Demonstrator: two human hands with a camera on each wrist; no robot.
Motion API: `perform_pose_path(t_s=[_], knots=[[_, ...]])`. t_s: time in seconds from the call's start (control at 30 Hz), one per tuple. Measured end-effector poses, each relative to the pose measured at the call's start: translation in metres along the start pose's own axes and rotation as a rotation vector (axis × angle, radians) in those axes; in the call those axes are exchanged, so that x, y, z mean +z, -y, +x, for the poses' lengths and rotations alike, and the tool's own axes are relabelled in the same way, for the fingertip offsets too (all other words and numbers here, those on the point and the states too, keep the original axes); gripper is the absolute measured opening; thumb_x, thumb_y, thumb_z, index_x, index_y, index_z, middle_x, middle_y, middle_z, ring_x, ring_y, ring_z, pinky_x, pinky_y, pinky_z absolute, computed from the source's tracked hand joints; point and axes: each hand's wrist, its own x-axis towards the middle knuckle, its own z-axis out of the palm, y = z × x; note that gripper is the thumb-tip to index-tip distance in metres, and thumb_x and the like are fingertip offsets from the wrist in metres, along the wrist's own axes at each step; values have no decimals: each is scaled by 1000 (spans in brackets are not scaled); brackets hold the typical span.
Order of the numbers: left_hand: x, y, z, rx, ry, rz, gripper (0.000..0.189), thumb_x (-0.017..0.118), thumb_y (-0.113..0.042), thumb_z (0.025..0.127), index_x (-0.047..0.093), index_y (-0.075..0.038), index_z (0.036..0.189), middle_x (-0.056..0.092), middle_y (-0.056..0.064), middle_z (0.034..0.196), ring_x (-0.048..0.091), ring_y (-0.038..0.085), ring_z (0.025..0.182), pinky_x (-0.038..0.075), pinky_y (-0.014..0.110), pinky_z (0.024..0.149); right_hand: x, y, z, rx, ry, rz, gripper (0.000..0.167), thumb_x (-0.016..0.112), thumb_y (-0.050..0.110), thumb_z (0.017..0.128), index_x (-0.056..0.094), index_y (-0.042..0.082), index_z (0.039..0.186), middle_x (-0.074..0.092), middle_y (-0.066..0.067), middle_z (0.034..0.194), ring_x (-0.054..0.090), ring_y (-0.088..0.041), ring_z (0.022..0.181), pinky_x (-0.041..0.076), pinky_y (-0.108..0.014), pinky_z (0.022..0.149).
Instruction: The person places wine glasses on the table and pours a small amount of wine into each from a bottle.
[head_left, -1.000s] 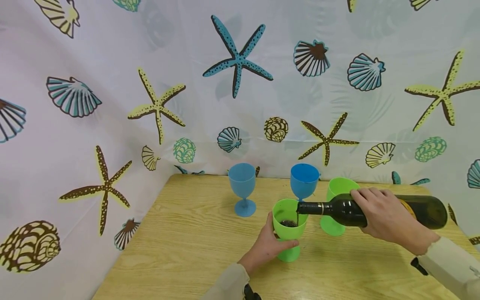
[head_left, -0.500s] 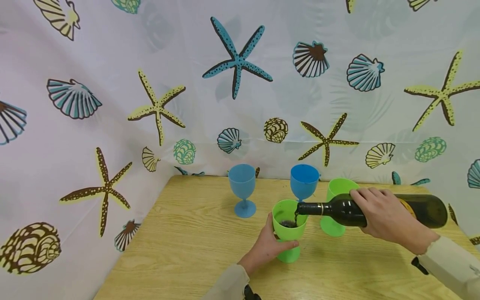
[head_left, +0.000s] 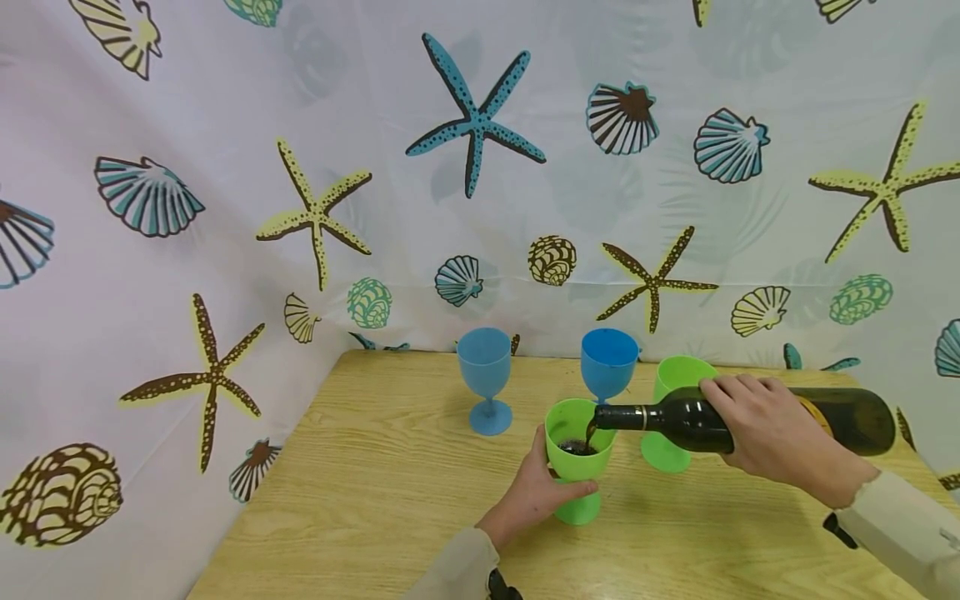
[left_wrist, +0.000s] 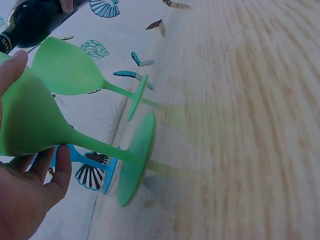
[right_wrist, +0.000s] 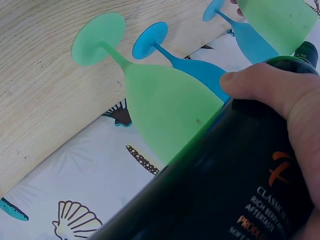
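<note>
My left hand (head_left: 534, 493) grips a light green plastic goblet (head_left: 577, 469) around the lower bowl, thumb across the front. The goblet stands upright, its foot (left_wrist: 136, 160) at the tabletop in the left wrist view. Dark liquid (head_left: 577, 447) lies in the bowl. My right hand (head_left: 772, 429) grips a dark wine bottle (head_left: 693, 421) around its body, tipped nearly level with the neck pointing left. The bottle's mouth is over the goblet's right rim, and a thin dark stream falls from it into the bowl. Printed label text (right_wrist: 270, 205) shows in the right wrist view.
A second green goblet (head_left: 663, 454) stands behind the bottle, partly covered by it. Two blue goblets, one on the left (head_left: 484, 362) and one on the right (head_left: 609, 360), stand near the back of the wooden table (head_left: 375, 500). A shell-and-starfish-print curtain (head_left: 360, 100) hangs behind.
The dark stream keeps falling and looks a little thicker now, and its line has shifted slightly left. Both hands, the bottle and the goblets hold their places.
</note>
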Motion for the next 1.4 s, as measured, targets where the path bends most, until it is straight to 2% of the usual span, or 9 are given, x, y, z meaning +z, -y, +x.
perform_pose_path(t_s=[0.17,0.47,0.7,0.9,1.2,1.4], knots=[[0,0,-1,4,3,0,86,79,-15,79,22,-22,143,46,1,128,49,21,119,44,42,95,1,0,0,-3,-8,1,89,93,35,45,50,-2,115,59,-18,99,60,-35,84,51,-51,66],[0,0,0,-14,-1,2,90,81,-25,77,22,-23,144,46,0,129,48,21,119,43,44,96,2,0,-1,5,-1,0,89,93,35,46,51,-3,115,59,-18,99,61,-35,85,51,-51,66],[0,1,-1,3,3,18,89,81,-26,77,22,-23,144,45,1,129,48,22,119,45,42,94,2,1,-2,22,8,21,90,93,34,47,51,-3,116,59,-19,101,60,-37,87,50,-52,67],[0,1,0,-10,-6,8,89,81,-27,76,22,-23,143,45,0,129,47,22,120,43,44,96,11,7,-7,72,-10,95,89,91,34,48,52,-7,117,59,-20,101,60,-36,88,51,-51,64],[1,1,2,-13,-10,13,90,81,-27,76,22,-22,144,45,1,128,47,22,120,44,44,95,18,13,-15,161,59,181,87,89,35,55,50,-8,120,59,-21,105,60,-37,93,51,-52,69],[1,1,1,-15,-5,5,88,80,-22,78,21,-22,144,44,1,130,46,23,122,42,46,97,24,15,-26,209,45,247,86,90,32,53,49,-5,119,60,-18,100,61,-33,87,52,-49,67]])
